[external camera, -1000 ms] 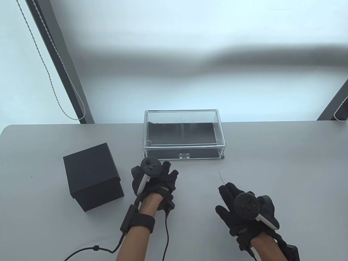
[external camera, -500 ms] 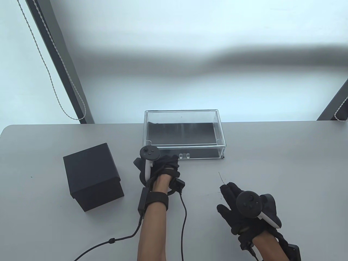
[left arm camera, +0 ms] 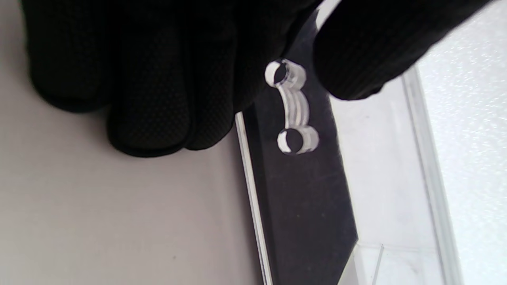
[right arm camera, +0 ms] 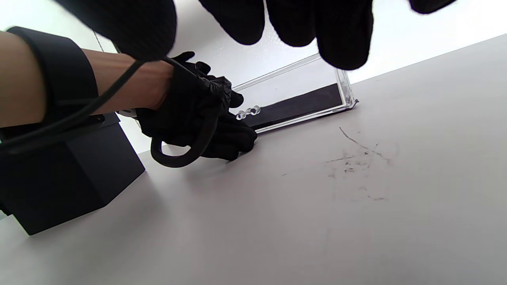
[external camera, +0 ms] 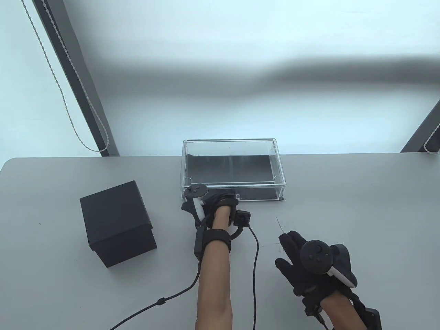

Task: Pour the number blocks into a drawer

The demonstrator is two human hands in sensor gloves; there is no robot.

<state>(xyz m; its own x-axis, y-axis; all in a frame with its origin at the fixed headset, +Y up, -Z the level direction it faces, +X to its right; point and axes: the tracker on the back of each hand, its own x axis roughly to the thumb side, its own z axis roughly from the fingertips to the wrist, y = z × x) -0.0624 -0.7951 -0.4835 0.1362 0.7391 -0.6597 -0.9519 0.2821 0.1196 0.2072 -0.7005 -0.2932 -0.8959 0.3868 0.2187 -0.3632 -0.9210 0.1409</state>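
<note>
A clear acrylic drawer case with a dark floor stands at the table's far middle, its drawer pushed in. My left hand is at the drawer front. In the left wrist view its fingers and thumb flank the clear handle, with a small gap on the thumb side. The handle pokes out beside that hand. A lidded black box sits to the left. No number blocks show. My right hand rests on the table with fingers relaxed, holding nothing.
The grey table has dark scuff marks just ahead of my right hand. Glove cables trail back from the left wrist to the near edge. A blind cord hangs behind the table at far left.
My left hand has moved forward and to the right, from the open table to the drawer front, covering most of the handle. The right hand, the case and the black box stayed put.
</note>
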